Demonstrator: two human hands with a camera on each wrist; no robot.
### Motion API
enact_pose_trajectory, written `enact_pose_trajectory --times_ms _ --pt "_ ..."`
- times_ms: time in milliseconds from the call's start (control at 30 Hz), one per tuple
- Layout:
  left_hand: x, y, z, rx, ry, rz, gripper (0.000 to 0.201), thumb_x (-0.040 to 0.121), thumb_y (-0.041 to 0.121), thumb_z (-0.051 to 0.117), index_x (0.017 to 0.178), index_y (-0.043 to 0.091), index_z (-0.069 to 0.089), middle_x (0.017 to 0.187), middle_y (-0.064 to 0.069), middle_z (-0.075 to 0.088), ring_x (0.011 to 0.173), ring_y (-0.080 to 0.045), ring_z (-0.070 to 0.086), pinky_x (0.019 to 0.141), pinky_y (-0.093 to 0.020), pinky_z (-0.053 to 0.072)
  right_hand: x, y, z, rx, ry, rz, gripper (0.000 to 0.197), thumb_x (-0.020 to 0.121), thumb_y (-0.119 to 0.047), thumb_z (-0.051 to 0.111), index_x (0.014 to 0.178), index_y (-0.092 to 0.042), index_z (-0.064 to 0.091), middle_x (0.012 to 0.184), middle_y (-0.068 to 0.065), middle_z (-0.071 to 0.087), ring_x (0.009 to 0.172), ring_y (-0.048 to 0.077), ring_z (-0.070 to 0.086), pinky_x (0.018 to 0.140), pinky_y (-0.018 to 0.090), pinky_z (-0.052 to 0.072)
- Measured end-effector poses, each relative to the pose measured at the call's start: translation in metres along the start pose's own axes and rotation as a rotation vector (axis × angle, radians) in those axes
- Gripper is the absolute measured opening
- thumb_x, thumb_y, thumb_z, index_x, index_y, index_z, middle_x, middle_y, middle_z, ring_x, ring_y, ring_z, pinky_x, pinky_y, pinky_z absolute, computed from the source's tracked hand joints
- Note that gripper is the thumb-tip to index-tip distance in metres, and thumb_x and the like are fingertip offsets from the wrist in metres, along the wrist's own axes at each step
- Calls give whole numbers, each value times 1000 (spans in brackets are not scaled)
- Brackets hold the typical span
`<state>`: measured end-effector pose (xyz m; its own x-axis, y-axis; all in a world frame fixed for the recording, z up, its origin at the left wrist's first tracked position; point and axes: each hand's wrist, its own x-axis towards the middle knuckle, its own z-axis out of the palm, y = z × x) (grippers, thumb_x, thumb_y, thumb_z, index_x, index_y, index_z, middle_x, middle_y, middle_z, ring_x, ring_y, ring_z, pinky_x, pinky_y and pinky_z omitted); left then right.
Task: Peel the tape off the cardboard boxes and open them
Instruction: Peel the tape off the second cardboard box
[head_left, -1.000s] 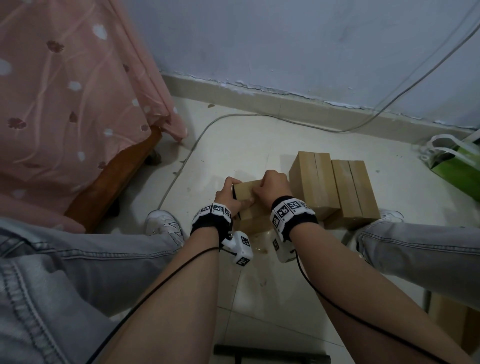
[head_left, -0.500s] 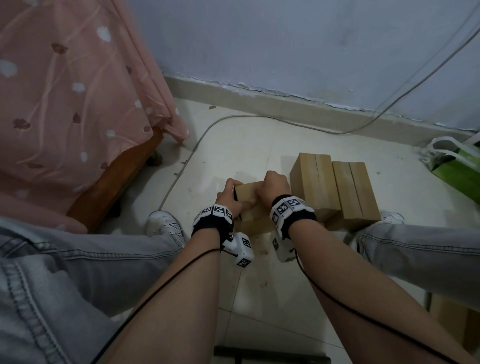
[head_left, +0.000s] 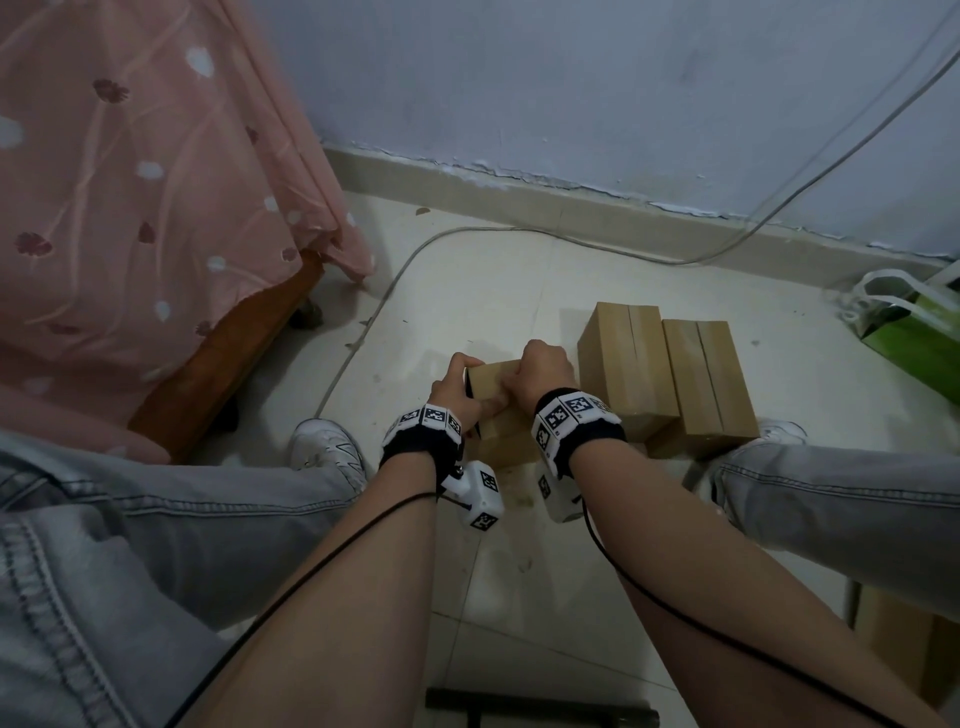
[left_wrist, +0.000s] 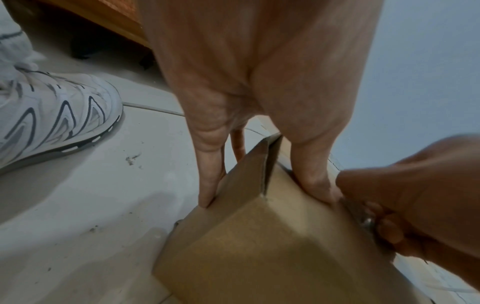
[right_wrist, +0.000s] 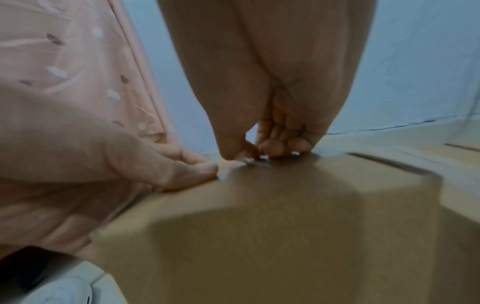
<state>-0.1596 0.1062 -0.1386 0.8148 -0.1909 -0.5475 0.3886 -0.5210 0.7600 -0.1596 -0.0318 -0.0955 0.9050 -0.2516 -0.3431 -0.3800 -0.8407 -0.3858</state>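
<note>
Head view: we sit above a tiled floor (head_left: 519, 291) with a small cardboard box (head_left: 493, 382) between our feet. Our left hand (head_left: 457, 389) grips the box's left end, fingers down its side and thumb laid on top; the left wrist view shows the fingers (left_wrist: 210, 185) pressed along a side flap whose edge stands slightly apart from the box wall. Our right hand (head_left: 540, 371) is curled over the box top. In the right wrist view its thumb and fingertips (right_wrist: 272, 147) pinch at a small pale, glossy bit on the top surface, beside the left thumb (right_wrist: 192, 170); whether that bit is tape (right_wrist: 248, 160) we cannot tell, as the view is blurred. Two taller cardboard boxes (head_left: 628, 358) (head_left: 706, 379) stand just beside one another, to the right of the held box, their top seams closed. A white sneaker (head_left: 327, 449) rests left of the box, a bed with pink floral cover (head_left: 130, 182) stands further left, and a green bag (head_left: 914, 332) lies near the wall at right.
</note>
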Motion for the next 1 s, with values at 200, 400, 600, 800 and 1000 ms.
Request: enact_pose_trajectory --times_ms 200,400,600,800,1000 --pt "1 -2 2 -24 11 -6 65 54 56 77 106 46 40 111 -10 60 99 -32 61 80 -53 58 1 11 -8 102 -47 -21 15 87 -16 56 90 -3 61 89 13 63 80 28 59 63 32 45" --pt "1 -2 2 -20 16 3 69 50 58 77 107 47 41 111 -9 62 98 -30 63 80 -51 59 -6 16 -6 148 -21 -63 22 82 -22 67 96 -6 60 96 11 63 90 26 59 77 36 53" --pt "1 -1 1 -15 14 0 68 48 60 76 106 47 41 108 -10 63 95 -30 65 79 -51 59 -9 9 -11 115 -35 -35 22 82 -18 64 98 -3 60 95 12 58 84 27 55 73 35 51" --pt "7 -4 3 8 -3 -3 73 44 62 74 108 47 41 109 -14 60 98 -34 62 80 -56 58 -11 -4 -7 -50 -32 -58 17 86 -12 60 100 -5 54 107 17 61 97 33 58 70 34 43" --pt "-3 0 2 -24 11 -2 68 56 56 78 110 42 40 109 -10 62 97 -31 62 80 -51 59 -11 6 -10 26 -23 -39 18 93 -8 47 108 -3 55 109 17 59 95 31 59 75 34 48"
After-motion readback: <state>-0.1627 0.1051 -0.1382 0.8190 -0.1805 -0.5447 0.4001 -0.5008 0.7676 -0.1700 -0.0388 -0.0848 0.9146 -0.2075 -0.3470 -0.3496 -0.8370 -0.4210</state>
